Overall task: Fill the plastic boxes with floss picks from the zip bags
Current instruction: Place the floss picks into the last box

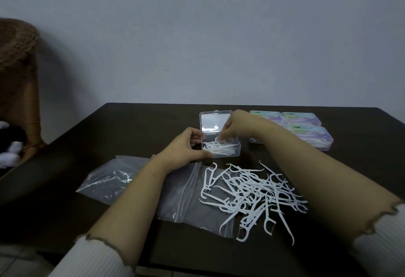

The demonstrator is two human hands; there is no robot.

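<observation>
Clear plastic box point(228, 148), lid swung up and back, standing on dark table point(135, 127) with several white floss picks already lying inside. Gripped at its near-left corner by left hand point(186, 146): thumb along the front wall, fingers point(197, 133) curled round the left side, closed snugly on the plastic. Reached into from above by right hand point(233, 127), fingertips point(221, 138) bunched tight and pinching a single floss pick point(218, 139) just over the box's open mouth, right beside the left fingers. Just below both hands, toward the wrists, loose pile of floss picks point(252, 193) spread on the table, partly lying on emptied zip bag point(186, 198), seal strip running diagonally under the left forearm. Second crumpled zip bag point(109, 178) further left of the left wrist. Beyond the right wrist, well behind the fingertips, three closed boxes with iridescent labels point(306, 130) packed together, touching. Far left of everything, wicker chair point(19, 84) beside the table, with something black and white on its seat, too cropped to make out.
</observation>
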